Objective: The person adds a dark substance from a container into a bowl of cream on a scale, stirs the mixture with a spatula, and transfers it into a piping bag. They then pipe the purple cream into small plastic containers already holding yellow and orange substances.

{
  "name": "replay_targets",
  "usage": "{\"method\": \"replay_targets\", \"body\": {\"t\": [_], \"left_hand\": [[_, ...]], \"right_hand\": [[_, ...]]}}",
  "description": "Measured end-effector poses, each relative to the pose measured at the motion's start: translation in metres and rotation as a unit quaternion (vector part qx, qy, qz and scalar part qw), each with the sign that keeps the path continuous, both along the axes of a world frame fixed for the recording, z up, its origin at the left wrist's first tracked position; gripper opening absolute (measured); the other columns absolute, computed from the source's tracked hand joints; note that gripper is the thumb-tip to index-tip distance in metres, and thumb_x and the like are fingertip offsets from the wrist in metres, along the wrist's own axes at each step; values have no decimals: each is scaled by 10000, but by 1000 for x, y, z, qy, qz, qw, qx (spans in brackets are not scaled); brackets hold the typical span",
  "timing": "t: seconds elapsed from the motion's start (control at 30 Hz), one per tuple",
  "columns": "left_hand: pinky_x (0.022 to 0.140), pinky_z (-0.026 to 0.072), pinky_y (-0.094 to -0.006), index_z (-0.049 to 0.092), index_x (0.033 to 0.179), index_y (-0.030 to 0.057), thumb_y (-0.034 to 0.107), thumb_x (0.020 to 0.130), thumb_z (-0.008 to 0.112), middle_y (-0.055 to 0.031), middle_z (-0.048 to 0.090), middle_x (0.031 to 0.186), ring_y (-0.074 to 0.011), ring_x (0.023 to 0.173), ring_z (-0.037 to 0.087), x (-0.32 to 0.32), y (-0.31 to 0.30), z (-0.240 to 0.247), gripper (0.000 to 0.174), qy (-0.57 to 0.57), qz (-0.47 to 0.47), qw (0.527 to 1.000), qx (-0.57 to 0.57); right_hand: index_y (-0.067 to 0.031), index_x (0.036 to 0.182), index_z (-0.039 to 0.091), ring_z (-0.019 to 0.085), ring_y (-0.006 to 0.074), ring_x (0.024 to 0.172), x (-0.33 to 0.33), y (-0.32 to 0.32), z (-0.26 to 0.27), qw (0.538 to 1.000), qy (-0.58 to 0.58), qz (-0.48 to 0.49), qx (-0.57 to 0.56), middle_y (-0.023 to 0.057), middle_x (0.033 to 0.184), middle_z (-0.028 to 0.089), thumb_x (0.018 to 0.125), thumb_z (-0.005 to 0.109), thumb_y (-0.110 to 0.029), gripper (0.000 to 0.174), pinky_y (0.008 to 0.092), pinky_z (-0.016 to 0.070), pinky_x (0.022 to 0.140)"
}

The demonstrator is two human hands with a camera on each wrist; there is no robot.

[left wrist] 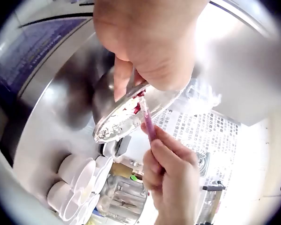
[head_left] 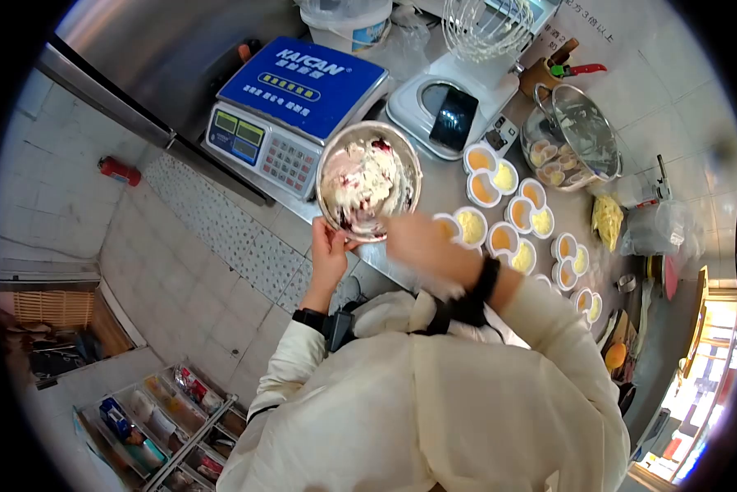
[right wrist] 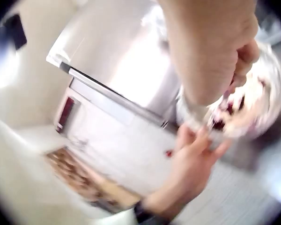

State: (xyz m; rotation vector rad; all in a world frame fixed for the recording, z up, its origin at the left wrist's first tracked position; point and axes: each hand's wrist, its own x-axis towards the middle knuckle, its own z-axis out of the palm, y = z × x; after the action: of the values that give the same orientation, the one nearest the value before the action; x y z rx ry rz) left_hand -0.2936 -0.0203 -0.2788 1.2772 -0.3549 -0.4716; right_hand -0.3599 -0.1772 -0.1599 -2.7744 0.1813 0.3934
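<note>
**Bowl Held, Tool Grasped**

The left hand grips the near rim of the steel bowl. The right hand is closed around the purple handle of a tool; the tool's far end is inside the bowl, in the mixture. The mixture is pale, with dark red patches.

Bowl location: just beside the blue-topped scale, at the near edge of the counter. Contact between bowl and scale cannot be determined.

Surroundings: white cups with orange and yellow contents stand on the counter, to the right of the bowl. A pot containing further cups is located behind them. A wire whisk is positioned beyond a black phone.
</note>
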Motion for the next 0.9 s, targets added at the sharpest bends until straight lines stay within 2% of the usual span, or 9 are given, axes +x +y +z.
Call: {"method": "replay_targets", "body": {"t": [0.17, 0.23, 0.3, 0.37, 0.47, 0.63, 0.7, 0.83, 0.9], "left_hand": [[748, 531, -303, 333, 1002, 45, 10, 891, 368, -68, 448, 984, -137, 880, 529, 3, 3, 4, 122, 9, -22, 1000, -2], [745, 532, -301, 333, 996, 45, 14, 891, 372, -72, 459, 992, -132, 881, 531, 2, 2, 1, 116, 11, -13, 1000, 8], [743, 533, -301, 334, 997, 50, 13, 889, 373, -69, 459, 993, -131, 893, 525, 8, 7, -5, 121, -17, -13, 1000, 11], [743, 533, -305, 336, 996, 47, 18, 889, 375, -68, 459, 982, -136, 891, 523, 8, 8, -1, 117, -10, -14, 999, 28], [727, 536, -307, 334, 982, 55, 21, 887, 392, -64, 455, 970, -139, 859, 527, 8, 0, -2, 117, -8, -10, 1000, 14], [702, 544, -288, 330, 917, 48, -25, 869, 387, -43, 442, 879, -101, 797, 512, 7, 3, 10, 104, 7, -3, 1000, -23], [727, 531, -288, 349, 988, 60, 18, 887, 384, -51, 462, 947, -121, 845, 527, 4, 3, 12, 115, -16, -13, 999, 29], [729, 530, -289, 351, 993, 58, 23, 886, 393, -56, 475, 952, -125, 855, 529, 7, 10, -2, 120, 1, -9, 1000, 15], [731, 531, -295, 353, 993, 53, 24, 885, 394, -65, 487, 963, -130, 857, 535, 8, 7, 5, 119, -12, -23, 999, 40]], "right_hand": [[13, 728, 612, 623, 317, 698, -9, -2, -4, 998, 34, -29, -34, 187, 733, 611, 667, 556, -92, 134, 394, 503, 604], [5, 753, 614, 629, 301, 689, -8, 7, 5, 999, 29, 39, -2, 186, 736, 614, 671, 554, -92, 140, 406, 503, 584], [8, 816, 613, 629, 305, 701, 10, -8, -8, 994, -86, -66, -10, 199, 745, 612, 660, 553, -85, 192, 421, 502, 606], [17, 849, 593, 626, 311, 697, 2, -12, -18, 992, -63, -88, -62, 209, 739, 607, 665, 544, -75, 212, 415, 501, 606], [21, 831, 576, 624, 311, 659, -10, -6, -17, 998, 4, 39, -54, 193, 721, 612, 696, 527, -67, 168, 387, 503, 565], [21, 822, 570, 623, 313, 628, 0, -16, -27, 992, -89, -70, -56, 172, 686, 612, 692, 526, -74, 167, 403, 501, 555], [12, 812, 571, 627, 302, 628, -19, 8, -14, 996, -45, 77, -13, 169, 686, 612, 725, 510, -72, 136, 392, 501, 538], [36, 889, 556, 627, 276, 611, 7, -34, -30, 989, -99, -67, -90, 153, 675, 607, 721, 510, -69, 204, 406, 498, 537], [36, 915, 544, 627, 272, 621, -5, -23, -34, 987, -82, 11, -139, 141, 680, 609, 717, 507, -69, 227, 412, 495, 523]]}}
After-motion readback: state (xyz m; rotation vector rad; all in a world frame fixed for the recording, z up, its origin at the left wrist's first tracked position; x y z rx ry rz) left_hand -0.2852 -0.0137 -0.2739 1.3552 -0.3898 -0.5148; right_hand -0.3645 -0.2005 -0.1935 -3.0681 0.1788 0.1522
